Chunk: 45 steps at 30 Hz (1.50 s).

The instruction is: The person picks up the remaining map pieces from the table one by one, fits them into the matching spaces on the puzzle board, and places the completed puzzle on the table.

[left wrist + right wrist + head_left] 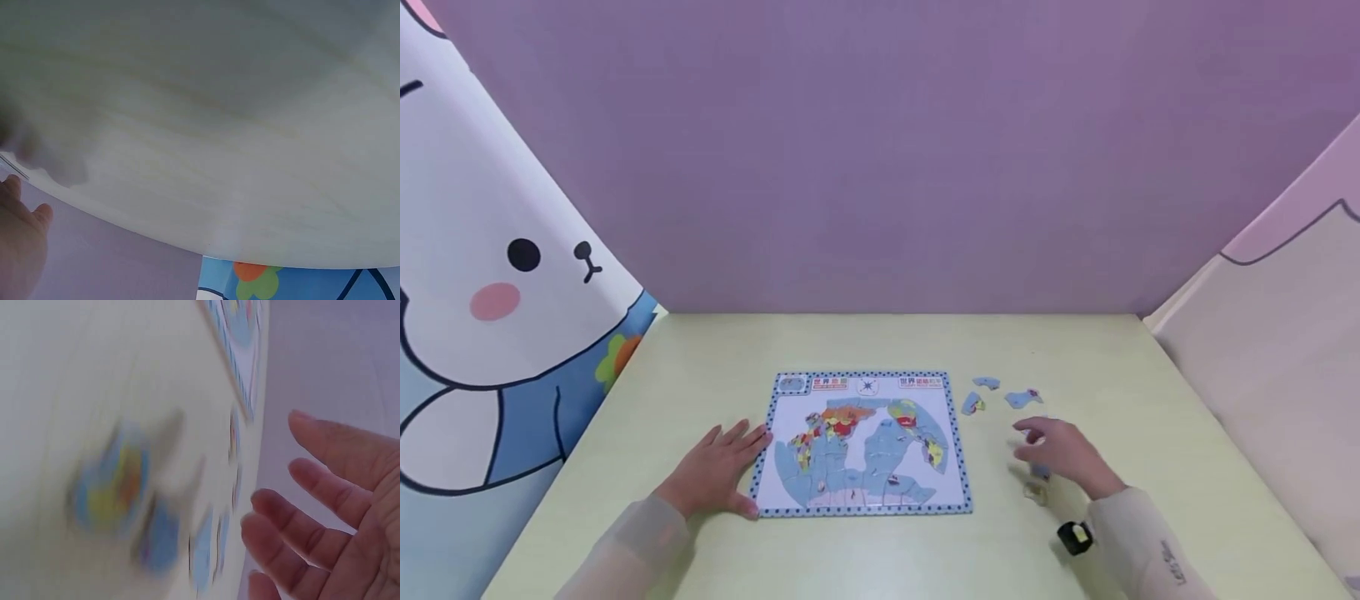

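A world map jigsaw board (853, 454) with a blue dotted border lies flat on the table, with many pieces set in it and white gaps showing between them. My left hand (715, 471) rests at its left edge, fingers spread and fingertips on the border. To the right of the board, my right hand (1060, 450) hovers over loose pieces, its fingers loosely bent with nothing between them. Partly hidden below it is a blue piece (1040, 472). In the right wrist view, a blurred piece with yellow and orange (112, 487) lies beside another blue piece (159, 540).
Three loose puzzle pieces lie off the board's upper right: a small blue one (987, 382), a blue and yellow one (973, 403) and a wider blue one (1024, 398). A purple wall (895, 167) stands behind the pale table (865, 567); cartoon panels flank it.
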Each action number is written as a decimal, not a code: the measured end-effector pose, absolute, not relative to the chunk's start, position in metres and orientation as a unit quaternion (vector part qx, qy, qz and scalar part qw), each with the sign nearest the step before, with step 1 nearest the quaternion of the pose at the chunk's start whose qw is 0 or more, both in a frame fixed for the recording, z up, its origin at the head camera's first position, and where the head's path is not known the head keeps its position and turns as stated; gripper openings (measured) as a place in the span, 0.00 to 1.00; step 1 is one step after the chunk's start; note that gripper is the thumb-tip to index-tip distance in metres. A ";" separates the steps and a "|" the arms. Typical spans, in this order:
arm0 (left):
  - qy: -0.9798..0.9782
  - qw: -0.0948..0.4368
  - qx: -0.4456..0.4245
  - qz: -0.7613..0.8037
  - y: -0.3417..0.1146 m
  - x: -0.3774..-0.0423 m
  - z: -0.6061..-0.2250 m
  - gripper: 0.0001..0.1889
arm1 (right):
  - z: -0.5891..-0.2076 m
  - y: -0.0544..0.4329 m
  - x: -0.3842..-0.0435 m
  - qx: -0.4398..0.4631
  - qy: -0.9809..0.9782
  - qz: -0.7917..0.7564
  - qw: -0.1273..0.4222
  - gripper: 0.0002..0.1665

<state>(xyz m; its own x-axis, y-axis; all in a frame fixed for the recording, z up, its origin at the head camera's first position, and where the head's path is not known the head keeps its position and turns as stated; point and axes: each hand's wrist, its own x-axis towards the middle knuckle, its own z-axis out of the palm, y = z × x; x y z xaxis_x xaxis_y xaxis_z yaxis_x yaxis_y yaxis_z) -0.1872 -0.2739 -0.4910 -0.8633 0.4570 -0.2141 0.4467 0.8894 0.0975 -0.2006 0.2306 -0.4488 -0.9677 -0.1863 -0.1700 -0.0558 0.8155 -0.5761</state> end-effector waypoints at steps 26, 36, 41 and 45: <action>0.965 0.118 0.234 0.006 -0.272 -0.190 -0.491 0.60 | -0.460 0.339 -0.197 -0.055 0.958 -0.258 0.112 0.29; 0.966 0.119 0.228 0.013 -0.272 -0.192 -0.491 0.60 | -0.470 0.343 -0.200 -0.042 0.957 -0.250 0.144 0.30; 0.967 0.117 0.227 0.012 -0.273 -0.192 -0.493 0.60 | -0.474 0.343 -0.200 -0.030 0.955 -0.253 0.148 0.30; 0.967 0.116 0.227 0.015 -0.272 -0.191 -0.494 0.60 | -0.474 0.343 -0.198 -0.033 0.959 -0.247 0.137 0.31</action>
